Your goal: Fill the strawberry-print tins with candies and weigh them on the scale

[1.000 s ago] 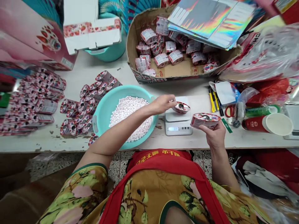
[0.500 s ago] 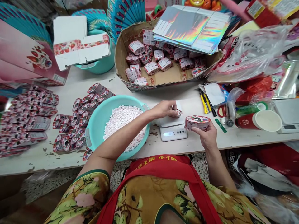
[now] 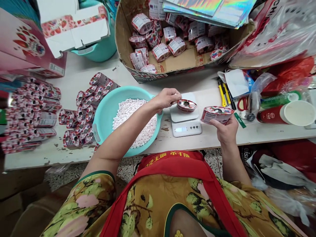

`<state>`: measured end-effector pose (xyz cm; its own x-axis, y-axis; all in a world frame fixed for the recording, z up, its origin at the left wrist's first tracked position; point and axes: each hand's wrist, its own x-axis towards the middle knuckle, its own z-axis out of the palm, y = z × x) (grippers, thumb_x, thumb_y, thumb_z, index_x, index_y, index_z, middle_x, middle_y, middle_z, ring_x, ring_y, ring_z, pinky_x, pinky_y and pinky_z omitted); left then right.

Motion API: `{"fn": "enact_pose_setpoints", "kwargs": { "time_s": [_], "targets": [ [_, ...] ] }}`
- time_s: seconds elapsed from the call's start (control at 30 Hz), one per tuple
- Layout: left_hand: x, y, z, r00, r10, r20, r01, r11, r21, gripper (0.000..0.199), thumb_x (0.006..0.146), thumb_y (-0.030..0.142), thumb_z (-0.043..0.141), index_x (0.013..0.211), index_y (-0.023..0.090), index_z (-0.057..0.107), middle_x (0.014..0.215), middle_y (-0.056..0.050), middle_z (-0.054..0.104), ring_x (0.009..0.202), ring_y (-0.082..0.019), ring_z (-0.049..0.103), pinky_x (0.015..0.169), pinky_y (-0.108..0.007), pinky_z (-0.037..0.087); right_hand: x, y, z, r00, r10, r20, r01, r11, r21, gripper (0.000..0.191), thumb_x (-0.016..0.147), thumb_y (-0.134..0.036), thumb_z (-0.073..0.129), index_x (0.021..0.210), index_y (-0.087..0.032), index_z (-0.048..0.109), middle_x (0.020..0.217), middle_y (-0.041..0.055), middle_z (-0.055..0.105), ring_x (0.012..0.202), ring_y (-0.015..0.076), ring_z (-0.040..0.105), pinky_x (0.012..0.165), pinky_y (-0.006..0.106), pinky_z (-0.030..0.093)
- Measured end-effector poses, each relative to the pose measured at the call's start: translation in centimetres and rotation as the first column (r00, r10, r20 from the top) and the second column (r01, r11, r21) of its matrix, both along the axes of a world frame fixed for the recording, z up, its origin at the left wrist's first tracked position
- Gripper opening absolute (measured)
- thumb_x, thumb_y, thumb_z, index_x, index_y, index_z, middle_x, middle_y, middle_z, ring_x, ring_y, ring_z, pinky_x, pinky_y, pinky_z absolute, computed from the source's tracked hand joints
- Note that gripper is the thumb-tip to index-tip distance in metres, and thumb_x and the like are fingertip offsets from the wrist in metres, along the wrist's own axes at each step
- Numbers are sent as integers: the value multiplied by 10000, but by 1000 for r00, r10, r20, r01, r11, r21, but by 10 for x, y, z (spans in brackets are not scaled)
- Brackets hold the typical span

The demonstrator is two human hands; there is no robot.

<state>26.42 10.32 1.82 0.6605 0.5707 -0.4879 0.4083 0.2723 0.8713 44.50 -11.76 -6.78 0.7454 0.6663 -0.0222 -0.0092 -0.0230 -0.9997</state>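
Observation:
On the white kitchen scale (image 3: 185, 117) stands a small oval strawberry-print carton (image 3: 187, 105) with a round opening in its top. My left hand (image 3: 168, 98) is at that carton's left end, thumb and fingers drawn together; what they hold, if anything, is hidden. My right hand (image 3: 227, 129) grips another such carton (image 3: 217, 114) by its lower side, to the right of the scale and held above the tabletop. Beneath my left forearm sits a turquoise basin (image 3: 103, 105) of small pale pink candies (image 3: 128, 112).
Rows of the same cartons (image 3: 85, 108) stand left of the basin. Behind is a cardboard box (image 3: 182, 67) of filled packs. Yellow cutters (image 3: 223, 93), red scissors (image 3: 243, 103) and a red paper cup (image 3: 270, 116) lie at the right.
My left hand has drawn back leftward from over the carton on the scale, so its top now shows. My right hand still holds its carton. The camera view has shifted.

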Motion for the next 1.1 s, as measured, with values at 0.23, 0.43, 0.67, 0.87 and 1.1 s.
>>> {"fn": "enact_pose_setpoints", "kwargs": {
  "time_s": [0.23, 0.43, 0.67, 0.87, 1.1],
  "targets": [
    [10, -6, -3, 960, -274, -58, 279, 916, 289, 70, 832, 153, 619, 769, 125, 626, 719, -5, 595, 647, -100, 466, 631, -225, 335, 0, -4, -2, 1000, -13, -23, 13, 1000, -15, 634, 545, -377, 949, 1074, -185, 654, 1004, 49, 729, 892, 203, 695, 887, 363, 589],
    [21, -7, -11, 905, -334, -262, 422, 776, 469, 124, 848, 243, 608, 839, 143, 683, 827, -35, 681, 773, -174, 577, 685, -261, 368, -3, -5, 0, 999, 9, -40, -10, 999, -40, 620, 555, -344, 944, 1081, -184, 658, 1007, 41, 730, 912, 193, 691, 874, 323, 573],
    [19, -5, -15, 875, -364, -319, 484, 679, 552, 209, 914, 256, 552, 952, 159, 734, 899, -49, 725, 806, -195, 618, 679, -275, 378, -1, -4, -2, 997, -23, -76, 19, 998, -53, 640, 535, -351, 947, 1068, -179, 636, 1022, 64, 733, 881, 182, 692, 852, 329, 584],
    [18, -24, -18, 762, -367, -534, 647, 402, 648, 257, 987, 350, 582, 966, 161, 755, 1044, -148, 752, 899, -281, 679, 629, -346, 323, -2, 3, -5, 990, -57, -129, 54, 998, -25, 648, 481, -299, 960, 1023, -182, 624, 995, 39, 721, 879, 185, 697, 906, 383, 586],
    [-3, 4, 12, 919, -134, -370, 377, 570, 730, 157, 974, 301, 622, 1016, 207, 741, 1041, -116, 750, 852, -236, 657, 630, -357, 302, -3, 40, -9, 999, -34, 7, 34, 996, -87, 683, 412, -383, 981, 979, -173, 664, 927, 27, 686, 846, 233, 681, 897, 464, 591]
  ]
}}
